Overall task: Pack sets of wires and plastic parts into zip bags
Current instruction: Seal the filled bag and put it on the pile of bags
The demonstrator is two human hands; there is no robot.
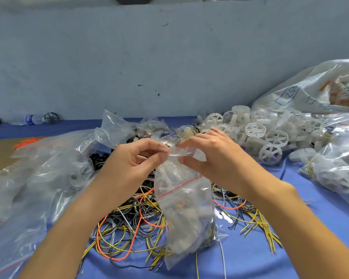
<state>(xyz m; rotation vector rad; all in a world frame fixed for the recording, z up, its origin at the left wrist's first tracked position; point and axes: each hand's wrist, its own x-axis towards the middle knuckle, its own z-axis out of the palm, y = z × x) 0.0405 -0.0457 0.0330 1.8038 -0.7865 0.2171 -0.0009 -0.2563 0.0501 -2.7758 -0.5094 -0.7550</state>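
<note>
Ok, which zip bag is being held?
The filled bag with the red seal line, pinched at its top by left hand and right hand; the other bags lie on the table.

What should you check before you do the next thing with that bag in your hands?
1. Grip: left hand and right hand both pinch the zip bag at its top: ok.
2. Plastic parts inside: pale pieces show through: ok.
3. Wires inside: cannot tell.
4. The red zip strip pressed shut: cannot tell.
5. More loose wires under the bag: ok.
6. Spare white plastic wheels nearby: ok.
</note>
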